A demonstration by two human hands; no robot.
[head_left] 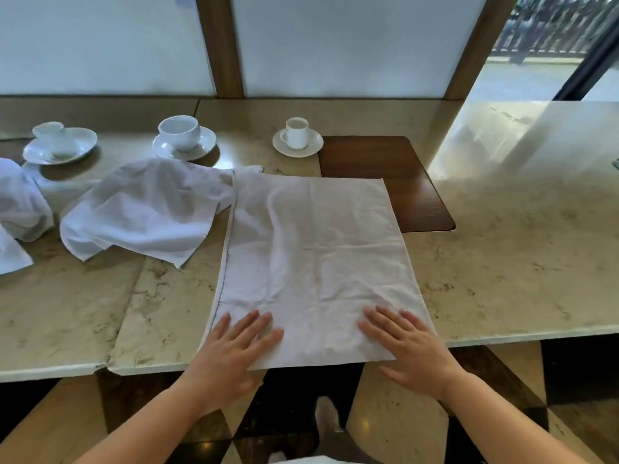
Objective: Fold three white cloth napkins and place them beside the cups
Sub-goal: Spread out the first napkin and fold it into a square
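We can't see all of the third napkin, it's bunched up and cut off by the left edge, so its real shape is anyone's guess. The left cup is blurry too; it looks tipped on its saucer but we can't say for sure. Our forearms run out of the bottom of the shot.

The flat napkin is spread out in front of us on the table, near edge right at the table's lip, far right corner overlapping a dark wood inlay. It's white, thin, lightly creased, with a stitched hem down its left side. Our left hand and right hand both lie flat on its near edge, fingers straight and spread, pressing down and gripping nothing.

A second napkin sits rumpled just left of it, touching its far left corner.

The table is glossy beige marble with a seam running through it. Behind the napkins sit the round middle cup and a straight-sided right cup, both white china on saucers.
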